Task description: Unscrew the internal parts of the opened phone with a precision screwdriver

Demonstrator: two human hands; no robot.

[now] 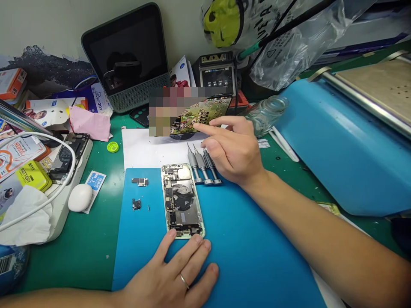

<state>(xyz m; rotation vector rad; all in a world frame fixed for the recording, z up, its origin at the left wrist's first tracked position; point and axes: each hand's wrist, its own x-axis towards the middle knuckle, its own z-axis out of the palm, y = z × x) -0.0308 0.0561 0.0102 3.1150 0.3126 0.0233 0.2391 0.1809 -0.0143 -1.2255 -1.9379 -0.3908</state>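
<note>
On the blue mat lies an opened phone (183,201), its circuit board and battery bare. My left hand (180,273), a ring on one finger, rests open with its fingertips on the phone's bottom edge. Farther back, my right hand (234,147) is empty, index finger stretched to the lit screen (202,115) of a propped device, part of which is blurred out. Three screwdrivers (204,167) lie beside the opened phone, close under my right hand. Left of the phone are a metal shield plate (140,182), a small dark part (136,204) and tiny bits.
A blue mat (244,248) and white paper (141,147) cover the green table. A smart display (128,55) stands at the back. On the left are a white earbud case (80,197), a cable and boxes. Rightward are a glass jar (269,113) and a large blue machine (334,149).
</note>
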